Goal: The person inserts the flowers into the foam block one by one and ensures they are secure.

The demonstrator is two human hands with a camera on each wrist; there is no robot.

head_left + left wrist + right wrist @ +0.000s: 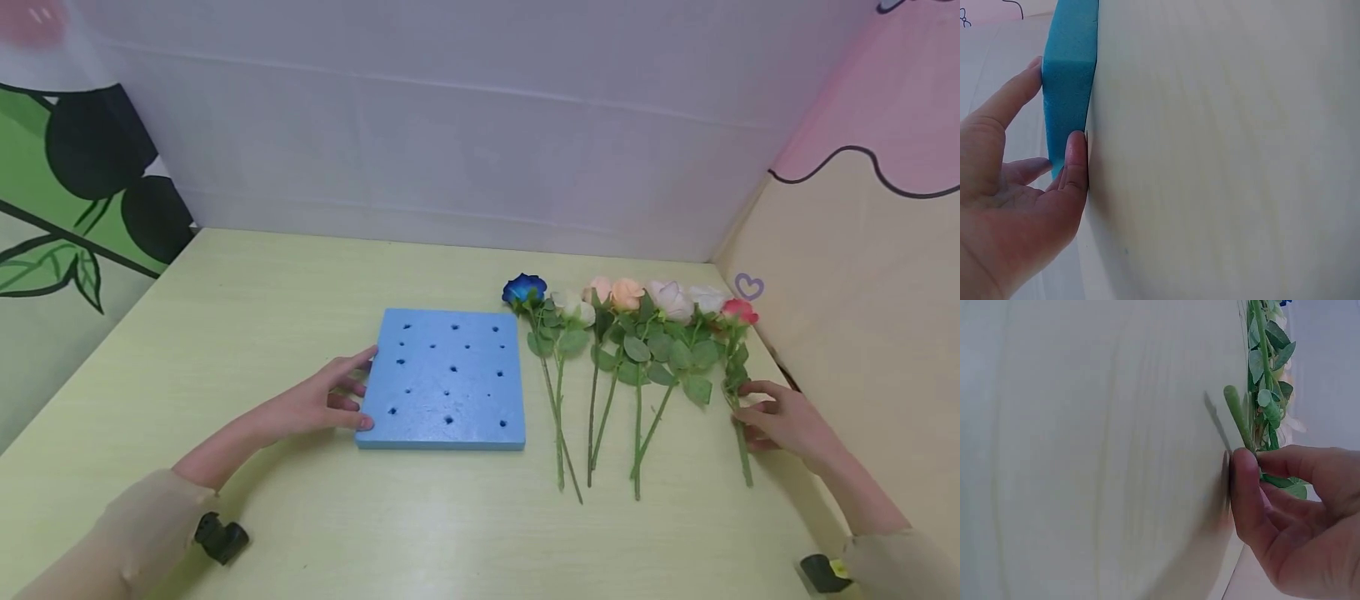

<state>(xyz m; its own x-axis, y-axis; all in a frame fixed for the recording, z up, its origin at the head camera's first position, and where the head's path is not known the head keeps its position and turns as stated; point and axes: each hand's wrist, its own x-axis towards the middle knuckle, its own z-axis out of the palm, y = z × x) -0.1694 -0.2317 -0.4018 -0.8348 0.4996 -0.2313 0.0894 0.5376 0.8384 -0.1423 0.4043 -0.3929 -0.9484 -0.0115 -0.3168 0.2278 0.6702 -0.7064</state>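
At the table's [300, 533] right side, I see the right hand [787, 425] pinching the red rose [741, 312] by its stem, bloom pointing away. Mid-table, blue block [427, 375] flat, holes on top; left hand [307, 400] spread wide, touching its left edge. Between block and red rose I log more flowers [660, 346], blue one [524, 288] nearest the block.

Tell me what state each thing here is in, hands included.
Blue board, lying flat, holes showing
Red rose, pinched by its stem
Left hand, touching the board's left edge
Right hand, pinching the red rose
Blue rose, lying down
Peach roses, lying down
Whitish roses, lying down
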